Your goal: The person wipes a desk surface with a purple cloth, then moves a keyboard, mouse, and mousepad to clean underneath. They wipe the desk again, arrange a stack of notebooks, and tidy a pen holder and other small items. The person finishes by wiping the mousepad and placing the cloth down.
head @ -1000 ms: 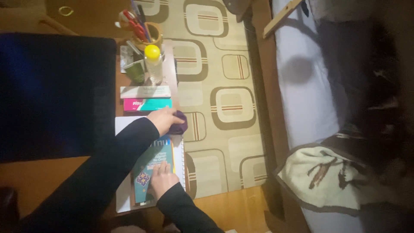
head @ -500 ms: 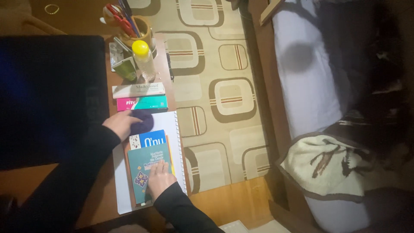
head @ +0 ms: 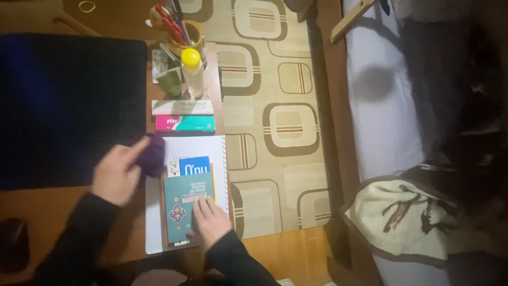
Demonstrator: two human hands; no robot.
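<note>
A person is wearing a dark, long-sleeved top, its black sleeves reaching down to both wrists (the cuffs are sitting snug). The left hand [head: 117, 175] and right hand [head: 210, 221] are showing bare, without rings or gloves.

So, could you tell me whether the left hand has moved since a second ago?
Yes. The left hand, holding a purple object, has moved left, off the white notebook and away from the pink-and-teal box, toward the dark mat.

1. A small dark purple object [head: 153, 154], soft-edged and blurred, sits at the left edge of the white spiral pad, just beyond the books.
2. A teal booklet [head: 182, 207] with a patterned cover lies flat on top of the stack, nearest the viewer.
</note>
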